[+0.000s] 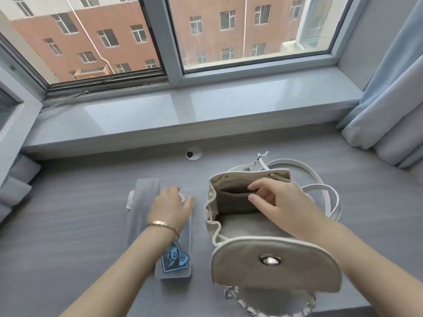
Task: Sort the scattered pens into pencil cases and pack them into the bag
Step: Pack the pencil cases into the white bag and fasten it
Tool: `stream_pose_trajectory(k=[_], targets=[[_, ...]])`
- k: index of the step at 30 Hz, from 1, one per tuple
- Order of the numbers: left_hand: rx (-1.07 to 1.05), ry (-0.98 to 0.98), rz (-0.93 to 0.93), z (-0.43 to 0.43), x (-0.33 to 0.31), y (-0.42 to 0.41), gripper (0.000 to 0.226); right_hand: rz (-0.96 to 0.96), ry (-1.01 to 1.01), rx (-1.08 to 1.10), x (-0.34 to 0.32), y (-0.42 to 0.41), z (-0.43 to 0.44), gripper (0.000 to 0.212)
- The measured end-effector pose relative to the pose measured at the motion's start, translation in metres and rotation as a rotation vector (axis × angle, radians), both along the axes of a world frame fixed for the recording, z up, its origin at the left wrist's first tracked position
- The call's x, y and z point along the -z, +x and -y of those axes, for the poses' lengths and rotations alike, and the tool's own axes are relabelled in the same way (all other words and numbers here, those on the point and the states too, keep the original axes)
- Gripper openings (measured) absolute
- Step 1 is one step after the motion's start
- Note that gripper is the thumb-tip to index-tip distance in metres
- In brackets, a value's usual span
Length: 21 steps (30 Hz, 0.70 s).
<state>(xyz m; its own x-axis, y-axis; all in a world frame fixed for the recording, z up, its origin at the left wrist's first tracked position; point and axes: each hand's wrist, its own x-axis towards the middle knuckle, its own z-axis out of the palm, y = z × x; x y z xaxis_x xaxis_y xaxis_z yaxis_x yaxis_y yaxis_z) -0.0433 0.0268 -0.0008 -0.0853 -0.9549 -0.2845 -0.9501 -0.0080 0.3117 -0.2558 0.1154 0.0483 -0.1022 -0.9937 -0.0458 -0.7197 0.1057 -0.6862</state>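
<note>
Grey desk [68, 225] under the window sill [183, 115], curtain [389, 99] far right, cable grommet [193, 153] far centre; nothing blocks our hands. One cream bag [270, 259] stands right of centre, mouth open, flap folded toward us. Our right hand [281, 202] hangs over the mouth, fingers loosely spread, gripping nothing. Two translucent pencil cases [146, 202] lie side by side left of the bag, probably touching. Left hand [170, 208] rests flat on them, unclenched.
</note>
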Motion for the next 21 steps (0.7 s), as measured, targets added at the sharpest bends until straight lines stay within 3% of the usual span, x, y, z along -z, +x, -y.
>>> stream_pose_trajectory(k=[3,7,9,12,15,18,21], targets=[[0.034,0.224,0.313,-0.031,0.031,0.013,0.086,0.111,-0.015,0.067,0.002,0.004,0.001,0.012],[-0.053,0.297,0.390,-0.048,0.053,0.011,0.101,0.121,0.006,0.061,0.000,0.006,0.000,0.010],[-0.141,0.293,0.287,-0.047,0.050,0.011,0.101,0.124,0.023,0.066,-0.001,0.005,-0.002,0.010],[-0.295,0.242,-0.053,-0.041,0.022,0.012,0.093,0.238,0.059,0.096,-0.003,0.002,-0.002,0.017],[-0.263,0.093,-0.289,-0.038,-0.030,0.005,0.089,0.372,0.106,0.162,-0.007,0.001,0.007,0.026],[-0.105,-0.070,-0.375,-0.045,-0.081,-0.018,0.091,0.457,0.210,0.186,-0.017,0.000,0.025,0.060],[0.101,-0.175,-0.291,-0.055,-0.100,-0.048,0.095,0.611,0.316,0.167,-0.031,0.002,0.038,0.061]])
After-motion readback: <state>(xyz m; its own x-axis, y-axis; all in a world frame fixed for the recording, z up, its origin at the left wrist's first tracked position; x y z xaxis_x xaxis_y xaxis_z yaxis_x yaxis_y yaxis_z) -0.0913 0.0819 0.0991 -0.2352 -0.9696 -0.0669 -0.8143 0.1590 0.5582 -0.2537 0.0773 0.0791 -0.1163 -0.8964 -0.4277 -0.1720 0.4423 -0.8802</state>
